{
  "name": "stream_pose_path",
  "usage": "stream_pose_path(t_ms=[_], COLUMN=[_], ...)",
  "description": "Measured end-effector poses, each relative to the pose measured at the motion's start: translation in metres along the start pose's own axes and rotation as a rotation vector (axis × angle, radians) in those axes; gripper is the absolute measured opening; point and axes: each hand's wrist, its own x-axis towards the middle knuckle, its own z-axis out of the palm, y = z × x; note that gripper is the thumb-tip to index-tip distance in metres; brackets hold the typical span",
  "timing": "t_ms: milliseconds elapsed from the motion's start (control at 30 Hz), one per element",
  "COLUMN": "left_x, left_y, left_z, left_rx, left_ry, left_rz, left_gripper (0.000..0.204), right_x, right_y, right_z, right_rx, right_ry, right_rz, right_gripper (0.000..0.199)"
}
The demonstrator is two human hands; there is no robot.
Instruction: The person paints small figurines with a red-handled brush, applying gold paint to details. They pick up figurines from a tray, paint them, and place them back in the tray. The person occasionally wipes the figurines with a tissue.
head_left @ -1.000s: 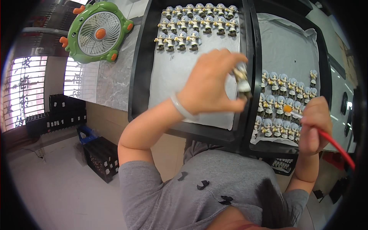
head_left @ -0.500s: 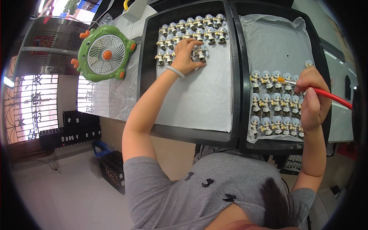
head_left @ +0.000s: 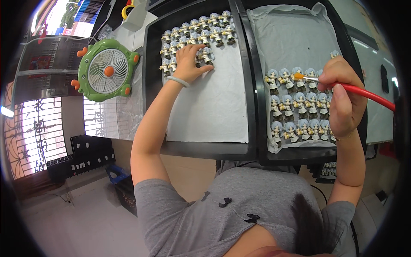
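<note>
My left hand (head_left: 188,65) rests over the left tray, its thumb and index finger spread around the head and feet ends of one figurine (head_left: 206,55). Whether the fingertips touch it is hard to tell. The hand hides part of that row of small blue-haired figurines. In my right hand (head_left: 342,92) is a paintbrush (head_left: 364,91) with a thick red handle, silver ferrule and orange bristles. Its tip is above the top row of similar figurines (head_left: 300,100) in the right tray. My right hand covers some of them.
Both the black left tray (head_left: 205,150) and the black right tray (head_left: 299,157) are lined with white paper. A green animal-shaped fan (head_left: 109,70) stands left of them. A dark remote-like object (head_left: 385,79) is at the far right, and black crates (head_left: 92,150) stand at the lower left.
The whole view has shifted, so trays and hands appear further left. My left hand stays around the same figurine, and my right hand keeps the brush over the same row.
</note>
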Motion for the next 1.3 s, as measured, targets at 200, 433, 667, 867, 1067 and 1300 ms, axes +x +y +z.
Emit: stream_pose_path(t_ms=[200, 433, 667, 867, 1067, 1300], left_x=[0.017, 0.066, 0.081, 0.052, 0.003, -0.041], left_y=[0.062, 0.205, 0.214, 0.218, 0.188, 0.173], left_z=[-0.019, 0.003, 0.017, -0.005, -0.077, -0.069], left_rx=[-0.076, 0.398, 0.452, 0.433, -0.88, -1.74], left_ry=[0.299, -0.43, -0.699, 0.036, -0.224, -0.359], left_rz=[0.23, 0.348, 0.188, 0.337, 0.039, -0.141], left_gripper=[0.051, 0.017, 0.017, 0.017, 0.041, 0.067], right_x=[0.004, 0.0, 0.008, 0.009, 0.003, -0.002], right_y=[0.0, 0.02, 0.031, 0.026, 0.019, -0.009], right_z=[-0.008, -0.014, -0.015, -0.013, -0.018, 0.007], right_rx=[0.013, -0.098, 0.012, 0.09, 0.07, 0.115], right_ry=[0.077, 0.217, 0.361, 0.422, 0.292, 0.046], right_rz=[-0.01, 0.073, 0.17, 0.165, 0.174, 0.121], right_gripper=[0.018, 0.023, 0.022, 0.021, 0.024, 0.02])
